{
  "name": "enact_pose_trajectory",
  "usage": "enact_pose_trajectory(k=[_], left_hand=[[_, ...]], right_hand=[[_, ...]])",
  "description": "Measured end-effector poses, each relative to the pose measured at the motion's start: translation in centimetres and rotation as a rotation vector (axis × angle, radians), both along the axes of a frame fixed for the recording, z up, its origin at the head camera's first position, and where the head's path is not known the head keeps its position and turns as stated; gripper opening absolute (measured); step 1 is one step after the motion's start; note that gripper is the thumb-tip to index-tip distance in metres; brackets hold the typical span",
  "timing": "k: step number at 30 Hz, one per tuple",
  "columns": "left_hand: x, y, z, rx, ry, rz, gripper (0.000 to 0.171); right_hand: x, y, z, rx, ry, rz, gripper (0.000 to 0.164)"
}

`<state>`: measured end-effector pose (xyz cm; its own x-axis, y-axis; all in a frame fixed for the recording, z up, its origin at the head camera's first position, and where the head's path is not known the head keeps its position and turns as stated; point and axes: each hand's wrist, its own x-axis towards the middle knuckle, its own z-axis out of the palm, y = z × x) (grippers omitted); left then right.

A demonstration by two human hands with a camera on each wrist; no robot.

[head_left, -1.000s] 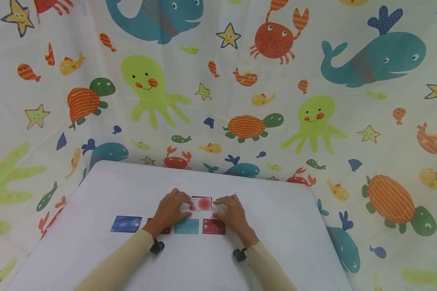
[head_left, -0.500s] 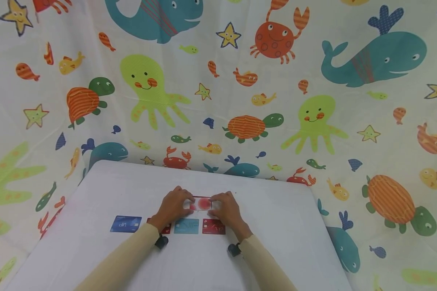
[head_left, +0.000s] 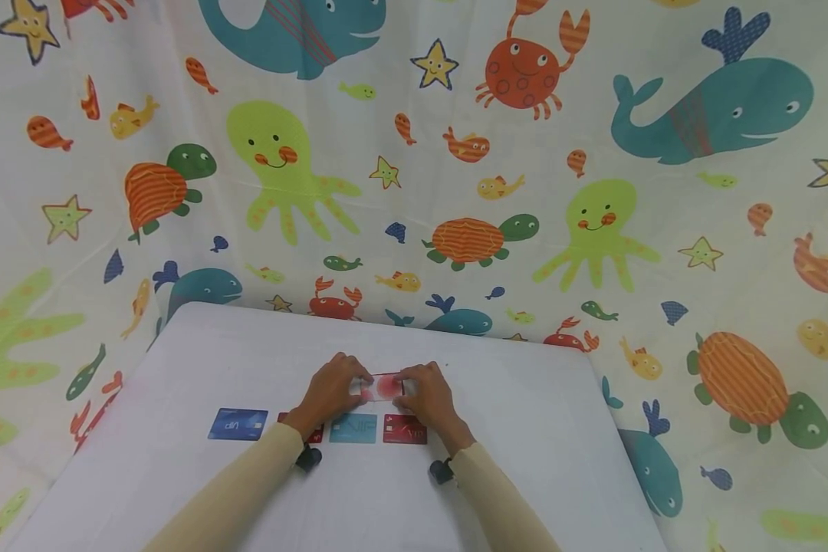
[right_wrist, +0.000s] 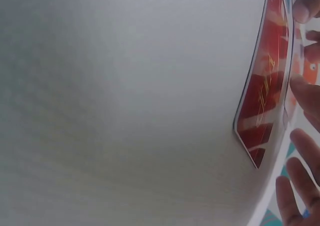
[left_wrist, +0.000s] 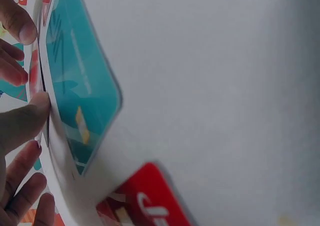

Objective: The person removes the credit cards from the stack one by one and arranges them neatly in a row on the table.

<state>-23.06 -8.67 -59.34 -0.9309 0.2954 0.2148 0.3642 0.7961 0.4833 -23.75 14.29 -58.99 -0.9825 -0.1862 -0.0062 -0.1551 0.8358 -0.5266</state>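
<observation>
At the middle of the white table, my left hand (head_left: 329, 389) and right hand (head_left: 431, 395) pinch opposite short ends of a pale pink card (head_left: 388, 387) with a red round patch. A dark red edge shows along its far side; whether a second card lies under it I cannot tell. Thumbs are at the near side, fingers at the far side. Closer to me lies a row of cards: a blue VIP card (head_left: 238, 424), a red card (head_left: 316, 435) partly covered by my left wrist, a teal card (left_wrist: 80, 85) and a dark red VIP card (right_wrist: 265, 85).
The white table (head_left: 524, 429) extends around the cards. Behind it hangs a curtain (head_left: 359, 207) printed with sea animals. Each wrist wears a small black camera, and both arms are in beige sleeves.
My hands have come inward from beside the pink card and now pinch its two ends. The card has shifted very slightly; the row of cards has stayed put.
</observation>
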Motion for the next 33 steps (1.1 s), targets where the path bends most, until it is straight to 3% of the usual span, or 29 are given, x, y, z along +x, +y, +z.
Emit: enact_pose_trajectory(k=[13, 26, 33], left_hand=[[0.1, -0.2, -0.6, 0.041, 0.030, 0.001, 0.029], [0.5, -0.8, -0.6, 0.017, -0.030, -0.003, 0.031], [0.7, -0.8, -0.5, 0.041, -0.045, -0.015, 0.032]], right_hand=[[0.0, -0.3, 0.1, -0.008, 0.003, 0.007, 0.041], [-0.2, -0.2, 0.4, -0.003, 0.017, 0.063, 0.043], [-0.1, 0.0, 0.4, -0.032, -0.005, 0.044, 0.042]])
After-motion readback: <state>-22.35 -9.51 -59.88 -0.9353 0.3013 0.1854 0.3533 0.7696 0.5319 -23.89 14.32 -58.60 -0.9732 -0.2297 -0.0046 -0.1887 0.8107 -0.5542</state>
